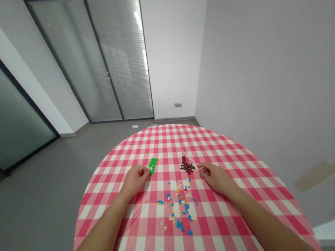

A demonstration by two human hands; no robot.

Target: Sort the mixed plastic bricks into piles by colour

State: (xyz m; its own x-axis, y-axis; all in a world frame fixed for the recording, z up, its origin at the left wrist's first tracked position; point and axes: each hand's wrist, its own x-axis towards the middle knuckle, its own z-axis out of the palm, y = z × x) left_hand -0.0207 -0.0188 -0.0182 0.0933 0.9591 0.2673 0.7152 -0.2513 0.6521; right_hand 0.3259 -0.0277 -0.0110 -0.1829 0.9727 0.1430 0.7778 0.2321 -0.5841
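My left hand [137, 181] rests at the near-left edge of a small pile of green building bricks [153, 165]. Its thumb and index finger are pinched close together at the pile; any piece between them is too small to make out. To the right, my right hand [215, 178] is beside a pile of dark brown building bricks [187, 166]. Its fingers are loosely curled, with a gap between thumb and index finger. A tiny blue brick [201, 174] shows by those fingertips. Between my forearms lie scattered loose bricks [186, 207] in blue, white and yellow, with a red brick [185, 189] among them.
A red-and-white checked cloth [169, 139] covers the rounded table. Beyond it, a white cable with a plug strip [136, 126] lies on the grey floor. Glass doors with blinds [125, 57] stand at the back, and a plain wall [285, 66] rises on the right.
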